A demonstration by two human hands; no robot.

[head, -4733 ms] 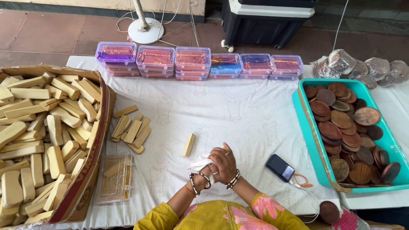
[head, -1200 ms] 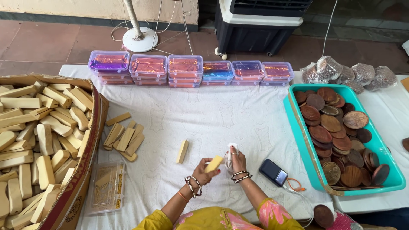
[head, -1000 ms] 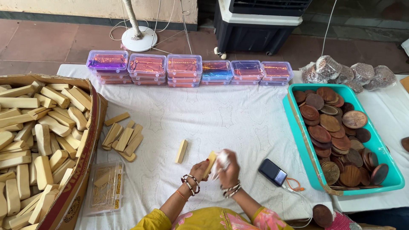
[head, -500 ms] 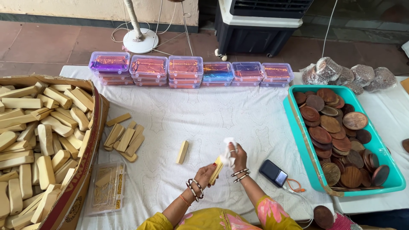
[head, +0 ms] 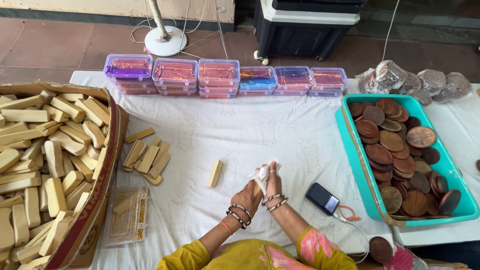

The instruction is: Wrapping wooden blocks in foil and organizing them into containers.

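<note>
Both hands meet just above the near edge of the white-clothed table (head: 280,130). The left hand (head: 248,192) is curled around a small pale wooden block (head: 256,189), which shows only as a sliver between the two palms. The right hand (head: 272,182) is pressed against it from the other side, its fingers pinching a crumpled white cloth (head: 261,173) that sticks up above the knuckles and lies against the block. Both wrists carry dark beaded bangles. Just to the left of the left hand a single wooden block (head: 215,173) lies on the cloth, clear of the fingers. Farther left sits a loose heap of wooden blocks (head: 146,156), and beyond it a cardboard box (head: 102,190) piled full of the same pale pieces. Near the left forearm rests a clear plastic case (head: 126,214). Just right of the right wrist lies a dark phone (head: 323,198). Well to the right stands a teal tray (head: 357,175) heaped with round brown wooden discs (head: 395,150). Far beyond the hands runs a row of clear lidded boxes (head: 220,76).
</note>
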